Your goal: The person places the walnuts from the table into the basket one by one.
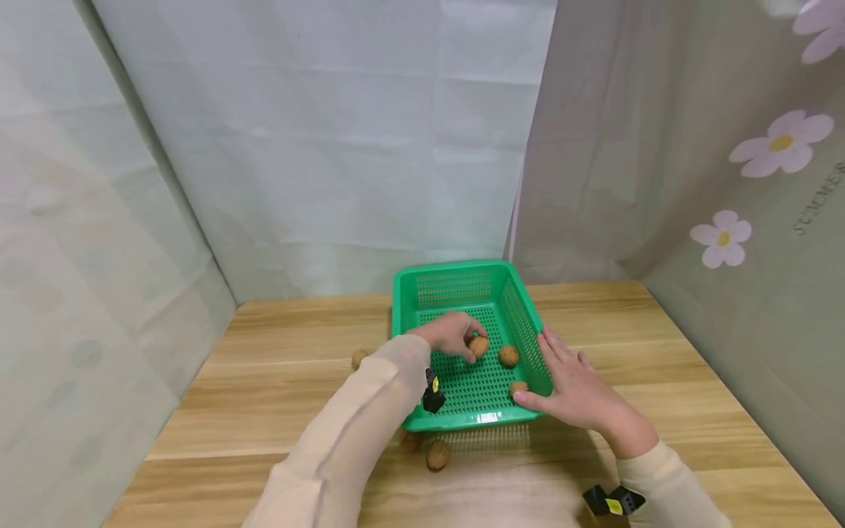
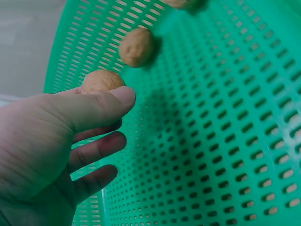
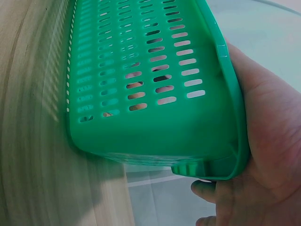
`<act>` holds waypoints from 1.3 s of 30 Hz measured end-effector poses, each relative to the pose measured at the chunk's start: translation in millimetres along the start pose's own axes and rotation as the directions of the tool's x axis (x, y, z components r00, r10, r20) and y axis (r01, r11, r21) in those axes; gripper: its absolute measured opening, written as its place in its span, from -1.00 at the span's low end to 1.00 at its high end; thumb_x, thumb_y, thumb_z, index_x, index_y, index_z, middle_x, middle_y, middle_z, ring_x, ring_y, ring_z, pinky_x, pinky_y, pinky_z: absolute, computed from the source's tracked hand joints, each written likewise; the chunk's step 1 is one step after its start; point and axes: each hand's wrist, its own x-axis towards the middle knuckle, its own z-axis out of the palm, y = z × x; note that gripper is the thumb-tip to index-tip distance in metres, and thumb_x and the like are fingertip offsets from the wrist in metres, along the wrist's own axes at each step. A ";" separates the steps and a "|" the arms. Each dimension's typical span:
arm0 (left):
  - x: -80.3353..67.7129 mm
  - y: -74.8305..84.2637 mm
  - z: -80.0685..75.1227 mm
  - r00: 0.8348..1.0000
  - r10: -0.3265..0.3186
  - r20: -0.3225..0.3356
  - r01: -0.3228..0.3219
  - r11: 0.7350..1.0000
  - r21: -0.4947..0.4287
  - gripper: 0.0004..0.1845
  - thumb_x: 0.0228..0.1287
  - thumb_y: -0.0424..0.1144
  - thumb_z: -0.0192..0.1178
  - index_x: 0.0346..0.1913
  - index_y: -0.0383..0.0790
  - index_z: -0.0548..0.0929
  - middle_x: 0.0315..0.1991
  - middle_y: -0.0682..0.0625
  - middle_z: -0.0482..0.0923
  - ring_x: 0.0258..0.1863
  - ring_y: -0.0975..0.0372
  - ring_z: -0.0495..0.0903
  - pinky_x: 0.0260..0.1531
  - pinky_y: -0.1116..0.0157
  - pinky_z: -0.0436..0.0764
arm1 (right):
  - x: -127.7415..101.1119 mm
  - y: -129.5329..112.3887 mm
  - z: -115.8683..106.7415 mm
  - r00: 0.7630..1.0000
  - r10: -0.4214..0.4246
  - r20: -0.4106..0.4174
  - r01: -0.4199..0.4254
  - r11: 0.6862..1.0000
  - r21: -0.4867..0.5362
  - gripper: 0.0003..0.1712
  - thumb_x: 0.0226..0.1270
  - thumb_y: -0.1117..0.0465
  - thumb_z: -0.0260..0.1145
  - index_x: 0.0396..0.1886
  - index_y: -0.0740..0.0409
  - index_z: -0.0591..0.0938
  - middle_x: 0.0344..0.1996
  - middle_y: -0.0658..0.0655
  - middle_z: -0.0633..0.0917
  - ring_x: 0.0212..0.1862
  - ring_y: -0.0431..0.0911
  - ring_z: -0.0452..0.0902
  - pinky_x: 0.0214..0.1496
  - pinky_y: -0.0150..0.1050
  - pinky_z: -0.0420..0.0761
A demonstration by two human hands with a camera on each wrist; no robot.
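Observation:
In the head view a green plastic basket (image 1: 458,422) with slotted walls stands on the wooden table. My left hand (image 1: 450,334) reaches into it and holds a walnut (image 1: 478,346) between thumb and fingers. The left wrist view shows that walnut (image 2: 101,80) partly covered by the thumb, the other fingers loosely bent above the basket floor. Two more walnuts lie in the basket, one (image 1: 508,356) by the right wall and one (image 1: 518,387) near the front right corner. At that corner my right hand (image 1: 577,389) grips the basket's rim, thumb over the front edge, fingers along the right side.
Outside the basket, one walnut (image 1: 359,358) lies to its left, partly behind the left sleeve. Two others, a shadowed walnut (image 1: 411,441) and a lighter walnut (image 1: 438,455), sit before the basket's front wall. Pale curtains (image 1: 343,147) surround the wooden table (image 1: 264,381).

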 end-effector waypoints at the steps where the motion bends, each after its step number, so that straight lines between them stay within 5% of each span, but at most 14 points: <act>1: 0.7 -0.3 1.8 1.000 -0.002 0.012 0.002 1.000 0.011 -0.41 0.07 -0.20 0.46 0.23 -0.02 0.57 -0.15 0.10 0.66 -0.20 0.33 0.59 -0.22 0.34 0.59 | -0.1 -0.1 0.3 1.000 0.000 0.001 0.000 1.000 0.003 0.30 0.14 -0.49 0.16 0.51 0.35 -0.08 0.51 0.24 -0.15 0.48 0.22 -0.13 0.30 0.43 -0.08; 25: 1.2 2.8 5.1 0.995 -0.053 0.086 0.050 0.998 0.035 -0.51 0.04 -0.26 0.47 0.09 0.10 0.65 -0.22 0.12 0.61 -0.19 0.26 0.58 -0.23 0.31 0.59 | 0.3 0.7 0.9 1.000 0.006 -0.002 -0.006 1.000 0.008 0.30 0.14 -0.50 0.15 0.51 0.34 -0.08 0.52 0.23 -0.15 0.48 0.21 -0.12 0.29 0.44 -0.06; 32: -12.9 14.8 -17.8 0.998 -0.012 0.065 0.009 0.998 0.058 -0.46 0.09 -0.22 0.45 0.19 0.02 0.60 -0.06 0.02 0.61 -0.08 0.21 0.57 -0.17 0.29 0.59 | 0.1 -0.3 0.6 1.000 0.002 0.001 -0.002 1.000 0.016 0.30 0.14 -0.49 0.15 0.51 0.35 -0.08 0.52 0.23 -0.16 0.48 0.23 -0.12 0.29 0.44 -0.07; 39: -46.1 19.5 -55.0 0.995 0.068 -0.069 -0.065 0.997 0.045 -0.48 0.14 -0.14 0.41 0.20 0.03 0.58 -0.03 0.04 0.61 0.00 0.15 0.58 -0.09 0.29 0.56 | 0.7 1.0 0.3 1.000 0.004 0.010 -0.004 1.000 0.012 0.29 0.15 -0.48 0.16 0.51 0.35 -0.08 0.52 0.23 -0.17 0.48 0.23 -0.13 0.28 0.45 -0.07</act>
